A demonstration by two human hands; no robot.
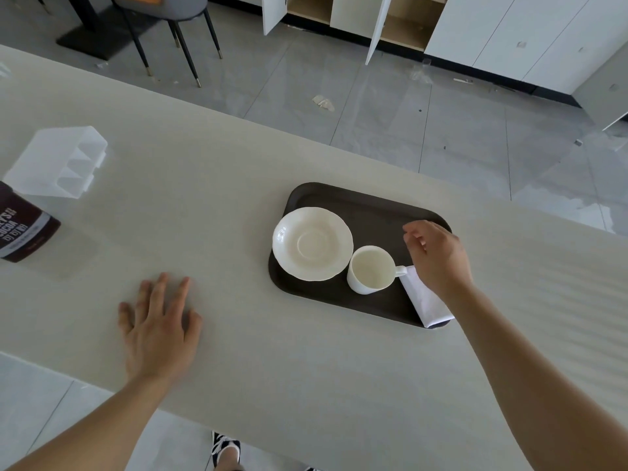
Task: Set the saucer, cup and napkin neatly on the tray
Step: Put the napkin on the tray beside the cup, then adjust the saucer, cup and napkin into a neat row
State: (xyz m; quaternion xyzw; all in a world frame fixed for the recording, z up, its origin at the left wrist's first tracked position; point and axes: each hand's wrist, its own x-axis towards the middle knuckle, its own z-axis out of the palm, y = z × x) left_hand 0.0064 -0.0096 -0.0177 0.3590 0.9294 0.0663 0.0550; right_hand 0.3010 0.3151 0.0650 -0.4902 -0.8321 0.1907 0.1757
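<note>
A dark brown tray lies on the pale table. On its left part rests a cream saucer. An empty white cup stands upright beside the saucer, to its right, handle pointing right. A folded white napkin lies at the tray's right end, its near corner just over the rim. My right hand hovers over the napkin's far part and the tray, fingers loosely curled and apart, holding nothing. My left hand rests flat on the table left of the tray, fingers spread.
A clear plastic box and a brown cocoa tin sit at the table's left end. The table's far edge runs diagonally behind the tray. Beyond it are a grey tiled floor, a chair and open white cabinets.
</note>
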